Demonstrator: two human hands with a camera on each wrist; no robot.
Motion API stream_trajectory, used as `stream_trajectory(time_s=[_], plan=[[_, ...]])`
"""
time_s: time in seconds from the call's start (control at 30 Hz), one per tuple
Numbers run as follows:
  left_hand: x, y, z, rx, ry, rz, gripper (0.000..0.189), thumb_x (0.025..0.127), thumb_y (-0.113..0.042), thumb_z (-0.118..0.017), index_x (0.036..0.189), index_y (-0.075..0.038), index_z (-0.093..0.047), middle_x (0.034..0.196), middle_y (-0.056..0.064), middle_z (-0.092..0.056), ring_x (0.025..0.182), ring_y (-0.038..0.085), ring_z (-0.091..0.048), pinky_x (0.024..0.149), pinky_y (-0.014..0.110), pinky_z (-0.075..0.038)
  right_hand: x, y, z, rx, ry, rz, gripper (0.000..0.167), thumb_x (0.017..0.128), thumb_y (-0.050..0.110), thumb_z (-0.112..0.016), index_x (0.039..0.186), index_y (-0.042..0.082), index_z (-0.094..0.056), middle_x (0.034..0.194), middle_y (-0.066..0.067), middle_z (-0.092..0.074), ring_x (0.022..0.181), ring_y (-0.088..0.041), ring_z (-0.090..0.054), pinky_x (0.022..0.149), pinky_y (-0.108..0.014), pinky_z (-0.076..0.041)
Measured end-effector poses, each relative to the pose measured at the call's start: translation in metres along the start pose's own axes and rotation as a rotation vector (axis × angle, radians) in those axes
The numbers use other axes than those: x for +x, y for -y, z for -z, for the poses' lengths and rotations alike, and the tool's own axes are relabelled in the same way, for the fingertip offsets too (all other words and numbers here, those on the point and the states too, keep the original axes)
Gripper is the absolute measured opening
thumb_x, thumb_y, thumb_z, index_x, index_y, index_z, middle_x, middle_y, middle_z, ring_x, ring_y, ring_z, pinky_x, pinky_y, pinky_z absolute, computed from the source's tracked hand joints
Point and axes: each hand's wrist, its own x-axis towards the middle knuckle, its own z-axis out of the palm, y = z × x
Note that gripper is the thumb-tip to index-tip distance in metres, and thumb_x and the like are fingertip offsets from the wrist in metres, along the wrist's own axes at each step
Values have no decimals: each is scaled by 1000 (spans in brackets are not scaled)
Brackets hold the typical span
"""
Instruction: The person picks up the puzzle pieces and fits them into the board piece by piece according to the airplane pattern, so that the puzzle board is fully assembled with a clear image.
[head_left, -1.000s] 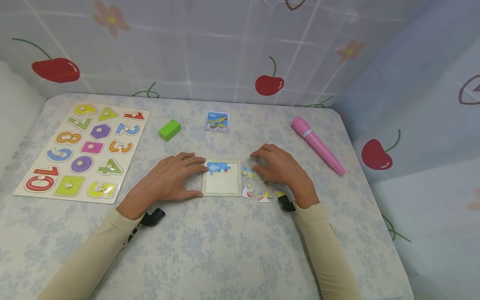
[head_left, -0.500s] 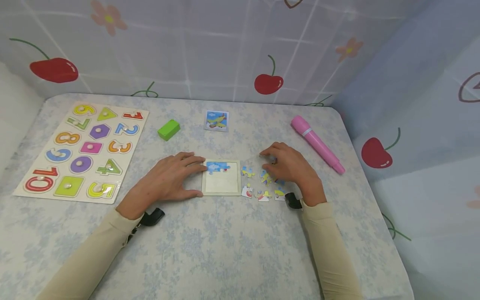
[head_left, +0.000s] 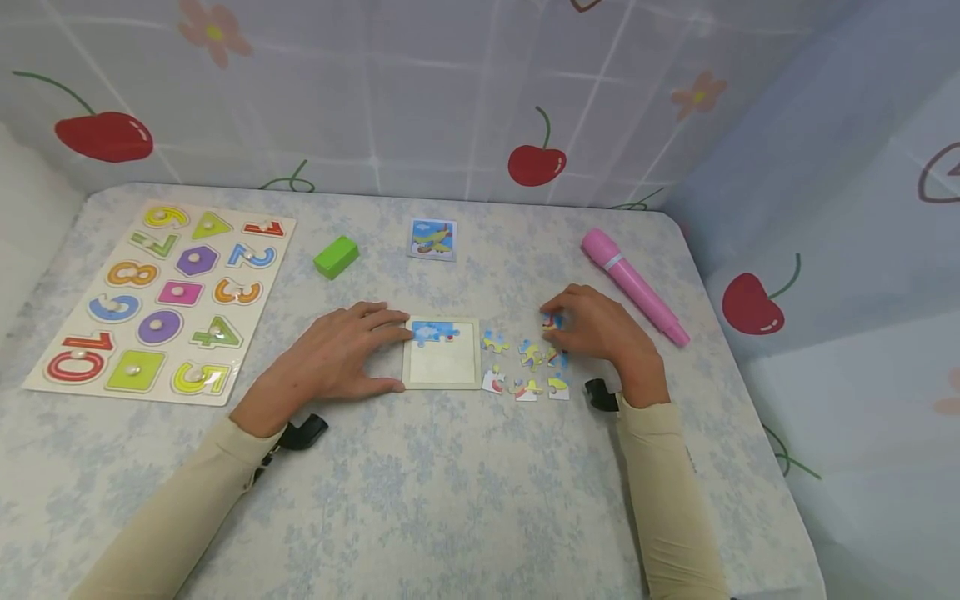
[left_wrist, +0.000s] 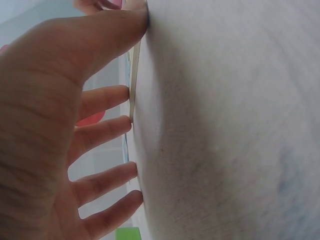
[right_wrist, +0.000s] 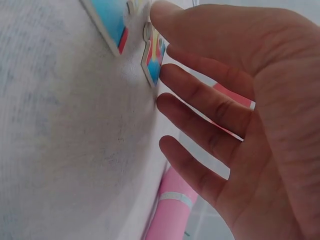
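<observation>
My left hand [head_left: 333,354] rests beside a small square puzzle tray [head_left: 442,375]. Its fairly straight fingers [left_wrist: 107,97] touch the tray's left side, and its thumb is at the near left corner. Joined blue puzzle pieces [head_left: 431,331] fill the tray's far left part. To the right, my right hand [head_left: 600,329] pinches a blue and red puzzle piece [head_left: 552,320] between thumb and index finger, low over the tabletop; the right wrist view shows this puzzle piece [right_wrist: 154,57] by the fingertips. Several loose puzzle pieces [head_left: 529,354] lie between the tray and this hand.
A picture card with a plane [head_left: 432,240] lies behind the tray. Left of it are a green block [head_left: 337,257] and a number and shape board [head_left: 165,296]. A pink pen-shaped thing [head_left: 637,287] lies at the back right. A printed curtain [head_left: 442,92] hangs behind the table.
My right hand has moved right, away from the tray, to the blue and red piece, uncovering several loose pieces. The left hand has stayed at the tray.
</observation>
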Motion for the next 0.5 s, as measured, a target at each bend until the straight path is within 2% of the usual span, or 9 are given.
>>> stream_trajectory(time_s=[0.5], plan=[[0,-1,2,-1,13,16,76,84,-62,-86,144,-18,-69,156,6,-59,147,37,-49,105,60,-52,-2,-5,1,12,1,1,44,90,26,-90,129,10,-79,133,-11,-68,122,-29,-59,101,-50,-54]])
